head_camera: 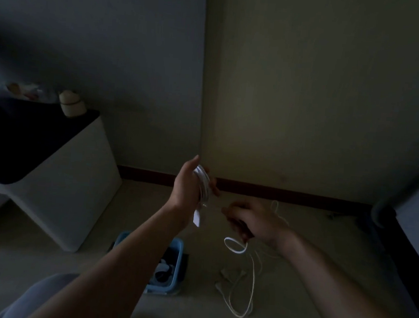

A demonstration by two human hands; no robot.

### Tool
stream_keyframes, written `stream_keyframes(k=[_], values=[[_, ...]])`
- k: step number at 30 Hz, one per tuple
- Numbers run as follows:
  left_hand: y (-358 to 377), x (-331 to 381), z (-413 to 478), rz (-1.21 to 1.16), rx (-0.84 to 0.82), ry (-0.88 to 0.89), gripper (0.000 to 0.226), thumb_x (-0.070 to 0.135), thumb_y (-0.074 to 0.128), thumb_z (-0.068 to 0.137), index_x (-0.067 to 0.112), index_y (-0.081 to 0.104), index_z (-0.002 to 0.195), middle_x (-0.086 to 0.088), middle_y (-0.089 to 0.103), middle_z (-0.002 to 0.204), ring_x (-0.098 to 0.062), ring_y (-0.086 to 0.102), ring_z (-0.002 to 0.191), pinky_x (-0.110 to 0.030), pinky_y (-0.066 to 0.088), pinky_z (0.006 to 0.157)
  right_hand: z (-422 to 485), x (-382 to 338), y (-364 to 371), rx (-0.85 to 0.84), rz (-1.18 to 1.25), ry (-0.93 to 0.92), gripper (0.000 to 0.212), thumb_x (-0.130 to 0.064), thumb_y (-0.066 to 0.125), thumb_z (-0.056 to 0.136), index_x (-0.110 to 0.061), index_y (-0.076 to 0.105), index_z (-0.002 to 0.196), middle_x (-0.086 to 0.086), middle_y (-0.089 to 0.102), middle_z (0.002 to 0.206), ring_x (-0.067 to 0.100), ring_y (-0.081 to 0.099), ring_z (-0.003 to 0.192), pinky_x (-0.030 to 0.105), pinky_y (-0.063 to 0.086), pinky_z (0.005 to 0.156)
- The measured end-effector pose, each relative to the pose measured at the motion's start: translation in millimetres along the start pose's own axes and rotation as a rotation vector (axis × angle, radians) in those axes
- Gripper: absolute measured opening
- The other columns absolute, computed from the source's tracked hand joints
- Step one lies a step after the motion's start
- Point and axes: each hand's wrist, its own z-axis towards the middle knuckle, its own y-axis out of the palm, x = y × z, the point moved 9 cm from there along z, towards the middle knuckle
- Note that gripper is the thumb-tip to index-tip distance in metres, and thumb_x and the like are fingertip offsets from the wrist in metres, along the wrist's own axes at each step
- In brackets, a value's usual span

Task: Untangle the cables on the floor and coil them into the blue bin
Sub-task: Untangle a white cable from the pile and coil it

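Although the room is dim and fine detail is lost, the main risks can be judged. A large white cabinet with a dark top is seen on the floor, left of and beyond the small blue plastic bin, in which dark coiled cables are already laid. Above the bin and slightly beyond it, the left hand is raised, its fingers curled round a tight coil of thin white cable. To the right of the bin and higher, the right hand is held with its fingers curled over the free run of the same cable. How firmly the cable is gripped there cannot be told. From that hand the loose white tail is draped down to the floor right of the bin, where it is looped close to a second pale cable. A small white plug is hung from the coil, above the bin.

Three failures are judged likely. If the tail is drawn up fast, the second cable may be snagged and dragged along. The small twist under the right hand may be pulled into a knot. If the left grip is relaxed, turns may be shed before the bin is reached.
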Motion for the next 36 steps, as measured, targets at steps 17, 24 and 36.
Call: stream_keyframes(k=[17, 24, 36], values=[[40, -43, -22, 0.5, -0.388, -0.202, 0.063, 0.06, 0.042, 0.087, -0.002, 0.056, 0.092, -0.012, 0.051, 0.054, -0.023, 0.048, 0.046, -0.029, 0.039, 0.049, -6, -35, -48, 0.287, -0.039, -0.297, 0.021, -0.027, 0.08, 0.079, -0.014, 0.069, 0.068, -0.011, 0.059, 0.052, -0.001, 0.049, 0.047, 0.016, 0.037, 0.049], [40, -29, -33, 0.628, -0.403, -0.174, 0.051, 0.049, 0.047, 0.099, 0.002, 0.062, 0.086, -0.005, 0.034, 0.051, -0.015, 0.032, 0.04, -0.024, 0.035, 0.046, -5, -27, -75, 0.452, -0.2, -0.213, 0.048, -0.042, 0.085, 0.069, -0.02, 0.044, 0.056, -0.015, 0.039, 0.044, -0.001, 0.036, 0.044, 0.016, 0.029, 0.046], [34, -22, -29, 0.277, -0.398, -0.212, 0.042, 0.047, 0.046, 0.092, 0.012, 0.054, 0.071, 0.002, 0.025, 0.04, -0.013, 0.022, 0.033, -0.031, 0.034, 0.052, 9, 4, -71, 0.405, 0.022, -0.107, 0.031, -0.039, 0.065, 0.093, -0.02, 0.063, 0.069, -0.005, 0.045, 0.052, 0.006, 0.045, 0.044, 0.023, 0.042, 0.042]])
